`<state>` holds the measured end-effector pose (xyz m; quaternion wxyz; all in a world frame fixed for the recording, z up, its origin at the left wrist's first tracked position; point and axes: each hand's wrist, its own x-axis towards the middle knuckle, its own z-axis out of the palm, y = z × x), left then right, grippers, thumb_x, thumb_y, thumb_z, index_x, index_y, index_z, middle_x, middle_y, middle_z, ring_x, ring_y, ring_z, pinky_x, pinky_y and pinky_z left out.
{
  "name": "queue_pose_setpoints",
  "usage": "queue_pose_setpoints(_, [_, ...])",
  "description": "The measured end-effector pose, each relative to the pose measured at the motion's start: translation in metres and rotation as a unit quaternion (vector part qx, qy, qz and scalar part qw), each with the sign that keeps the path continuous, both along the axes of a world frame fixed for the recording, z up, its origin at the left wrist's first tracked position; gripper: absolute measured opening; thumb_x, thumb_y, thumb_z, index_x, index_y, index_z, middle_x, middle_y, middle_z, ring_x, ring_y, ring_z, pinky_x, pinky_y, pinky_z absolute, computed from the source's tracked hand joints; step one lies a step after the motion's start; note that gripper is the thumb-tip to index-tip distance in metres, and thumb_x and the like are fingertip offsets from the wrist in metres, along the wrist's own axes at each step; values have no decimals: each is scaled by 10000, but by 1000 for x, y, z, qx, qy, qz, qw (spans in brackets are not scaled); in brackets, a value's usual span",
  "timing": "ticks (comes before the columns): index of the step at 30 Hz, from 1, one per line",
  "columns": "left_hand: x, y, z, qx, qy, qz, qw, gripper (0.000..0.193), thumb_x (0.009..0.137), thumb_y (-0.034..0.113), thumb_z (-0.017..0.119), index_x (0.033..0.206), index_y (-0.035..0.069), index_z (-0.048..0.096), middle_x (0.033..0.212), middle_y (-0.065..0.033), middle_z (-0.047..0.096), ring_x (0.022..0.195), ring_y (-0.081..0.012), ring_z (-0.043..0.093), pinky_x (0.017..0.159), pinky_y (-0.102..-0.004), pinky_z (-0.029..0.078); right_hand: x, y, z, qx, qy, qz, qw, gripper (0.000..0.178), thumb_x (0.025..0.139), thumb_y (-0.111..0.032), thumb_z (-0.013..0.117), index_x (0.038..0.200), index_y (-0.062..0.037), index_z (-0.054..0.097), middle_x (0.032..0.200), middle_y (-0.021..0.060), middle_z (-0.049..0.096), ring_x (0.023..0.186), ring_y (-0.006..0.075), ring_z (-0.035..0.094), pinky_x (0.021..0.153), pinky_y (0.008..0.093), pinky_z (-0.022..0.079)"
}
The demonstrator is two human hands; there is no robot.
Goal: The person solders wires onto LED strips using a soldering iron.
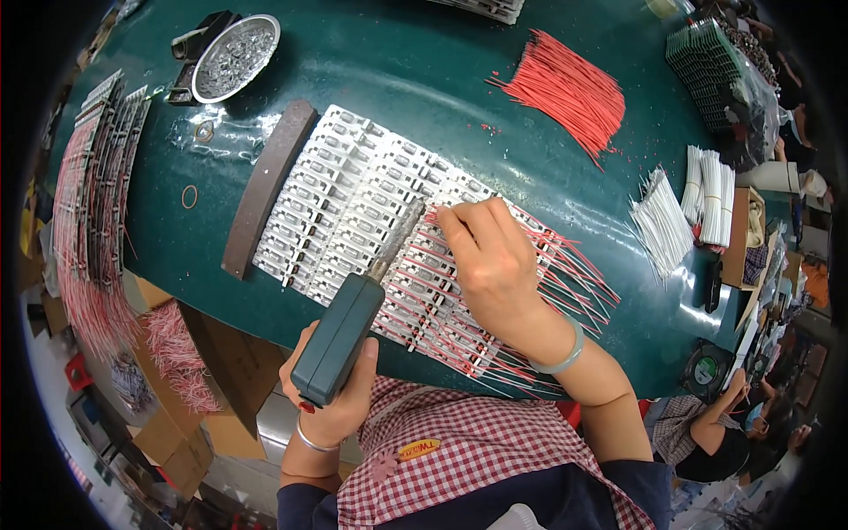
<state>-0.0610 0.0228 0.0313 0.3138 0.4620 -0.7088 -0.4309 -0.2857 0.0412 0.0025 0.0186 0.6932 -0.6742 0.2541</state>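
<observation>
1. While my left hand is wrapped around a dark green gun-shaped tool, its metal tip points up and away over the white boards.
2. Right hand: thumb and index closed, pinching a red wire just beside the tip. Whether tip touches wire, can't tell.
3. White boards lie flat in front of me, side by side on the green table. Red and white wires trail off their right part, past my right wrist.
4. Brown curved bar sits along the boards' left edge.
5. Far right: red wire bundle, loose white wire bundle nearer the table's right side.
6. Far left: metal bowl with shiny contents.
7. Left edge: wired boards, wires hanging down.
</observation>
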Motion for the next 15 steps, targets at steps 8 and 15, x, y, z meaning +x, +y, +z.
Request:
queue_pose_setpoints(8, [-6,-5,5,20,7,-3,1000,230,765,-57,744,988,-77,690,935,-161,697,750,-230,687,683,-291,535,-9,-1,0,-34,-13,-17,999,364,692,-2,648,1043,95,657,948,132,605,856,264,581,679,338,512])
queue_pose_setpoints(15, [-14,-10,4,21,7,-25,999,215,781,-54,735,989,-80,686,919,-154,691,737,-212,680,673,-274,526,-12,-4,-7,-30,-12,-10,999,357,685,1,650,1028,99,662,928,130,605,841,261,584,667,342,515])
